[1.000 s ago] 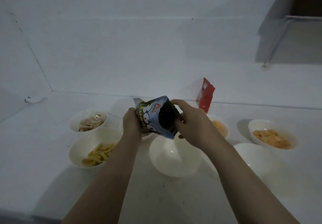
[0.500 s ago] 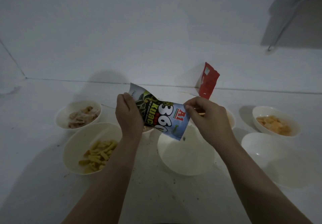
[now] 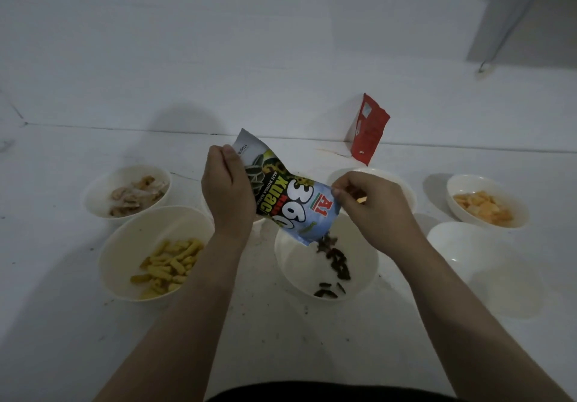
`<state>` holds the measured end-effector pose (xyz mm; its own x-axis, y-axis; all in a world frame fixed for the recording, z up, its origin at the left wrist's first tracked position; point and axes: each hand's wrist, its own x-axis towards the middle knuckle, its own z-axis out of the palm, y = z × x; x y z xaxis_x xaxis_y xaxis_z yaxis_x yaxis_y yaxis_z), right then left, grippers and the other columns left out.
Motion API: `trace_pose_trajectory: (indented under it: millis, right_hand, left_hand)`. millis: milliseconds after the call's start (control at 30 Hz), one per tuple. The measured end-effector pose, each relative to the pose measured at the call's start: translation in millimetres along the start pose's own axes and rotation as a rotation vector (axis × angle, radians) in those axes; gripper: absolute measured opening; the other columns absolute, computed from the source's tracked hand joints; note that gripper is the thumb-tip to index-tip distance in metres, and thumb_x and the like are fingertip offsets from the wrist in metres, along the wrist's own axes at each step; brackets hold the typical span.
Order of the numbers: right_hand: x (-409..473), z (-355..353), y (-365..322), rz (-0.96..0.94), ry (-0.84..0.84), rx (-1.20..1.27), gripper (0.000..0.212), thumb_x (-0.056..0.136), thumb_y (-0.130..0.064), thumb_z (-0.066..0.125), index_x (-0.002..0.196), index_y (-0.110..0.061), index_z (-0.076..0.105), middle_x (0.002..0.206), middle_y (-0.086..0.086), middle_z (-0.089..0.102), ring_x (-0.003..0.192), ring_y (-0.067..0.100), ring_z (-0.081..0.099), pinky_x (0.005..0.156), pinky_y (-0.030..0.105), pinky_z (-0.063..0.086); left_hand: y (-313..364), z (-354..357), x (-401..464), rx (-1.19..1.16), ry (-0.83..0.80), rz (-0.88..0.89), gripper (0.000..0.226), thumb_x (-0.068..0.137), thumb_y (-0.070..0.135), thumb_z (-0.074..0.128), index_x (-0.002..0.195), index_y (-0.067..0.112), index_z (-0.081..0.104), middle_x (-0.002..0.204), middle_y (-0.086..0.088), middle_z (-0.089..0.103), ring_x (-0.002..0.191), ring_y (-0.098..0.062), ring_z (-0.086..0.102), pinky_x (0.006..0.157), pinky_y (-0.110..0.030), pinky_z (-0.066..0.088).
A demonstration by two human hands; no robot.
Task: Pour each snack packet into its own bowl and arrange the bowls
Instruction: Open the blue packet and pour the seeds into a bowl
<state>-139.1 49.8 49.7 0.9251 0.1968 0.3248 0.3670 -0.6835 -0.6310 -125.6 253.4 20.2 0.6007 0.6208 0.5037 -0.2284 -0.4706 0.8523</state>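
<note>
Two hands hold a blue sunflower seed packet [image 3: 281,195] tipped mouth-down over the middle white bowl [image 3: 362,276]. The left hand [image 3: 229,195] grips the packet's raised end, fingers curled round its edge, while the right hand [image 3: 374,211] pinches the upper corner near the packet's lower, open end. Dark sunflower seeds [image 3: 335,261] spill from the mouth in a stream, and a few already lie at the bottom of the bowl.

Five other white bowls sit on the white bench [image 3: 62,323]. To the left, a near bowl [image 3: 125,264] holds yellow stick snacks [image 3: 168,267], and just behind it a smaller bowl [image 3: 96,192] holds pale chips [image 3: 137,194]. On the far right, a bowl [image 3: 462,189] holds orange crackers [image 3: 482,208]; nearer and just beside it stands a bowl [image 3: 487,264] with nothing visible inside. Behind the right hand another bowl's rim [image 3: 402,183] shows, its contents mostly hidden.

A red packet [image 3: 370,128] stands upright at the back of the bench, against the white wall [image 3: 249,42], beyond that half-hidden bowl. Small dark crumbs dot the bench between the bowls.
</note>
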Motion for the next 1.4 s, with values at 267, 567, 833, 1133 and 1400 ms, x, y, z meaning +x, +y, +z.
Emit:
trace_pose_trajectory:
  millis: [267,567,833,1133,1400]
  right_hand:
    - [-2.9,5.4,2.9,0.027,0.047,0.009,0.016,0.095,-0.019,0.059,0.082,-0.024,0.065,0.081,-0.011,0.067,0.078,0.012,0.061,0.071,0.029,0.048]
    - [-1.9,11.3,-0.3,0.015,0.037,0.011,0.015,0.096,-0.022,0.058,0.082,-0.026,0.063,0.082,-0.011,0.068,0.077,0.013,0.063,0.071,0.035,0.053]
    - [-4.2,11.3,-0.5,0.001,0.041,0.038,0.014,0.095,-0.019,0.059,0.083,-0.022,0.066,0.082,-0.010,0.068,0.077,0.013,0.062,0.071,0.034,0.052]
    - [-3.6,1.5,2.1,0.010,0.018,-0.024,0.012,0.091,-0.021,0.066,0.085,-0.024,0.076,0.080,-0.013,0.068,0.073,0.009,0.061,0.072,0.031,0.050]
    - [-5.1,3.1,0.7,-0.001,0.052,-0.033,0.012,0.092,-0.019,0.065,0.085,-0.022,0.075,0.081,-0.011,0.067,0.072,0.010,0.060,0.071,0.032,0.049]
  left_hand:
    - [2.5,-1.1,-1.5,0.002,-0.012,0.009,0.035,0.106,0.021,0.033,0.071,0.024,0.030,0.061,0.007,0.035,0.052,0.000,0.038,0.048,-0.015,0.030]
    - [-4.7,-6.8,-0.4,0.002,0.003,-0.025,0.031,0.106,0.022,0.032,0.077,0.011,0.035,0.062,0.007,0.036,0.052,-0.001,0.038,0.049,-0.018,0.029]
    - [-2.9,-10.3,0.6,-0.006,-0.007,-0.029,0.031,0.105,0.024,0.032,0.078,0.010,0.037,0.062,0.007,0.037,0.052,-0.001,0.038,0.049,-0.019,0.029]
    - [-1.7,-9.1,-1.8,-0.002,-0.020,-0.015,0.031,0.105,0.027,0.032,0.078,0.012,0.037,0.063,0.005,0.040,0.055,-0.007,0.038,0.051,-0.027,0.033]
    - [3.2,-8.6,-0.1,-0.018,-0.025,-0.001,0.031,0.105,0.024,0.033,0.076,0.012,0.036,0.062,0.007,0.037,0.053,-0.003,0.038,0.049,-0.019,0.029]
